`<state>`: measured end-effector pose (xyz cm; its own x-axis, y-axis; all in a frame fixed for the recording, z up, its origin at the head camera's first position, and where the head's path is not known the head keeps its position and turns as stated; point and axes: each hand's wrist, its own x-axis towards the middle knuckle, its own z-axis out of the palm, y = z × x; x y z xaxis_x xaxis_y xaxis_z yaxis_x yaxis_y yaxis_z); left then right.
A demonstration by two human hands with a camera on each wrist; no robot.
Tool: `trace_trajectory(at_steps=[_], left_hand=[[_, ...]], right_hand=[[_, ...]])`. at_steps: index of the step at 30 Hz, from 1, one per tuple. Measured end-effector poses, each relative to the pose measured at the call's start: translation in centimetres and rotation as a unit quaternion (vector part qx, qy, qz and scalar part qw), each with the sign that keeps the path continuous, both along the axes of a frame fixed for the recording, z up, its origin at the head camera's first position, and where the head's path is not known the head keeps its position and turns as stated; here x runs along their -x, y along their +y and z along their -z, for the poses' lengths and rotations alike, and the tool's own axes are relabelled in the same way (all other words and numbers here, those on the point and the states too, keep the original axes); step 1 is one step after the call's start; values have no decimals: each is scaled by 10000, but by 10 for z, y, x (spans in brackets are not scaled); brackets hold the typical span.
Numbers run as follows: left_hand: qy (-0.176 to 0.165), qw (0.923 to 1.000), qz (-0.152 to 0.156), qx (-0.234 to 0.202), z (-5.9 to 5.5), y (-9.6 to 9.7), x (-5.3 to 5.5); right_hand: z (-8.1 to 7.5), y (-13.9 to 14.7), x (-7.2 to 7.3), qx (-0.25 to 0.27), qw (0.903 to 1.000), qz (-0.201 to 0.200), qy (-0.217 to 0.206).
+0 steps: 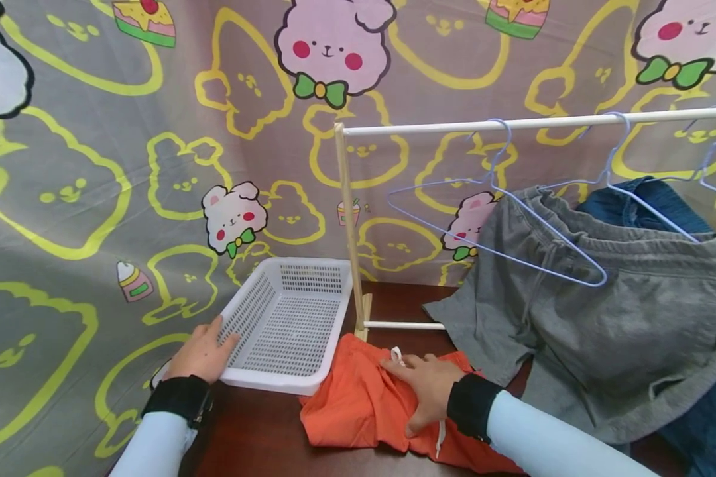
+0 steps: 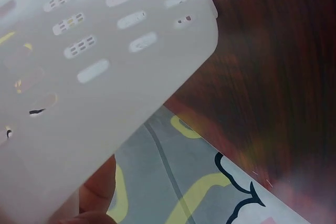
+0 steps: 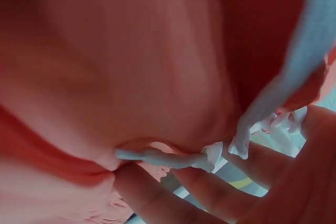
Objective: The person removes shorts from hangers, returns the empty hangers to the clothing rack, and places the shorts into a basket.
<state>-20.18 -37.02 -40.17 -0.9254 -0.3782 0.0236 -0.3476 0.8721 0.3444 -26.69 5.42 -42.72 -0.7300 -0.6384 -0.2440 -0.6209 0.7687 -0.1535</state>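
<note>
A white perforated plastic basket (image 1: 286, 324) stands on the table, and nothing lies in it. At its left rim my left hand (image 1: 199, 351) grips the edge; in the left wrist view the fingertips (image 2: 100, 187) show beside the basket wall (image 2: 105, 114). To the right of the basket lie orange shorts (image 1: 358, 391) with a white drawstring (image 1: 440, 437). My right hand (image 1: 432, 387) rests on them near the waistband, fingers spread. Up close, in the right wrist view, its fingers (image 3: 157, 198) extend beside the drawstring (image 3: 163, 157) and orange cloth.
A rack with a white rail (image 1: 417, 126) rises behind the shorts. Several lilac hangers (image 1: 495, 252) hang from it. Grey shorts (image 1: 620, 318) and a dark blue garment (image 1: 650, 202) hang at the right. A patterned curtain (image 1: 173, 165) covers the back and left side.
</note>
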Motion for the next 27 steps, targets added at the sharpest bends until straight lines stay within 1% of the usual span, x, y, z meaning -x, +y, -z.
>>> trace_trajectory(at_steps=[4,8,13,20,23,27], left_hand=[[-47,10000,-39,-36,1,0,1],[-54,9999,-71,-54,1,0,2],[-46,9999,-96,-32,1,1,1],[19,10000,-36,-4,2,1,-1],[17,10000,-46,-48,3,1,-1],[77,9999,-45,-83,3,2,0]], right_hand=[[3,-10,1,-268,9994,-57,229],[5,-17,4,-297,9986,-123,413],[8,-24,8,-190,9989,-21,430],[16,-29,15,-112,9988,-29,479],[14,-28,16,7,9984,-77,566],[6,-23,14,327,9969,-231,672]])
